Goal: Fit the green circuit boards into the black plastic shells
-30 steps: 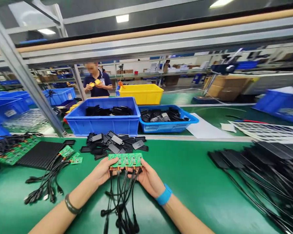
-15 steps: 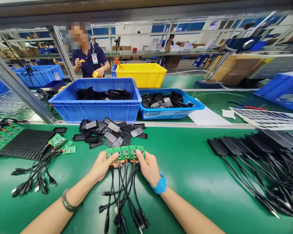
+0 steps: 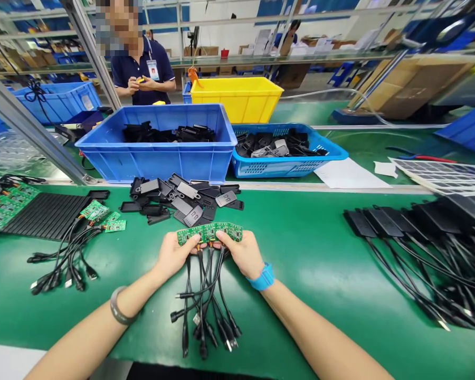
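Between my two hands I hold a strip of joined green circuit boards (image 3: 210,231) above the green bench. My left hand (image 3: 177,252) grips its left part with the thumb on top. Gripping farther right, my right hand (image 3: 245,254) presses its thumb on the boards, its fingers underneath. Black cables (image 3: 208,295) hang from the strip's near edge, their plug ends toward me. Just beyond the strip lies a pile of black and grey plastic casing parts (image 3: 186,200). Off to the left, several loose circuit boards (image 3: 97,211) with cables lie on the bench.
A blue bin (image 3: 158,163) and a blue basket (image 3: 281,166) of casing parts stand behind the pile. At right lie finished-looking black cased units (image 3: 396,221) with cables. More boards (image 3: 11,208) rest on a ribbed black stack (image 3: 47,214). A co-worker (image 3: 142,68) stands opposite.
The camera view has tilted down and shifted slightly. My thumbs sit nearer each other on the strip, which now looks bent in the middle. The co-worker's hands have come together.
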`<state>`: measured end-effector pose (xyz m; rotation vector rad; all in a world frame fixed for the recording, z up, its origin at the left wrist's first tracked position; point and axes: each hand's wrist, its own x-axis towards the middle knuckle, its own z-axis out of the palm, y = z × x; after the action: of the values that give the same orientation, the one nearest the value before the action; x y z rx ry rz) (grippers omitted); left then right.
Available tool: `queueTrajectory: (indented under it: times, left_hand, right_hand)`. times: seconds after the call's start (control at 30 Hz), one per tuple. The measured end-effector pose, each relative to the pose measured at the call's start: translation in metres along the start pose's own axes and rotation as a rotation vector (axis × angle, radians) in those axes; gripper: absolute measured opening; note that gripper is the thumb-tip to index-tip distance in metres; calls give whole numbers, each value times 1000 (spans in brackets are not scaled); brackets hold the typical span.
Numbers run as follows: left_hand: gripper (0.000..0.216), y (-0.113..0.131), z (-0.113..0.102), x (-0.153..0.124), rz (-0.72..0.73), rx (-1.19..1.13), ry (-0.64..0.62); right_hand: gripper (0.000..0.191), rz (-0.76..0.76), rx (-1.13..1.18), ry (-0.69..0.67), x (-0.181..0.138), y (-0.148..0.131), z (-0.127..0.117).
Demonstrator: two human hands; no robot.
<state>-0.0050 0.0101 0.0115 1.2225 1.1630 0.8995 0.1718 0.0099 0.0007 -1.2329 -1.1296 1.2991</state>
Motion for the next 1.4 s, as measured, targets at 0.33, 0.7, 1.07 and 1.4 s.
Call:
queueTrajectory:
  times: [0.33,0.7,1.07,1.4]
  left_hand:
    - [42,5,2,0,-86,-258,-81]
    - [28,-3,10,-2,116,166,84]
    - [38,6,-3,8,-211,-458,-150]
    - [32,4,-1,7,27,-70,-95]
  right_hand:
    - [37,307,423,-31,6,-4,-2]
    - [22,-61,28,103,-12,2,22]
    - [35,337,528,-225,-1,2,10]
    - [21,37,241,-53,-5,8,24]
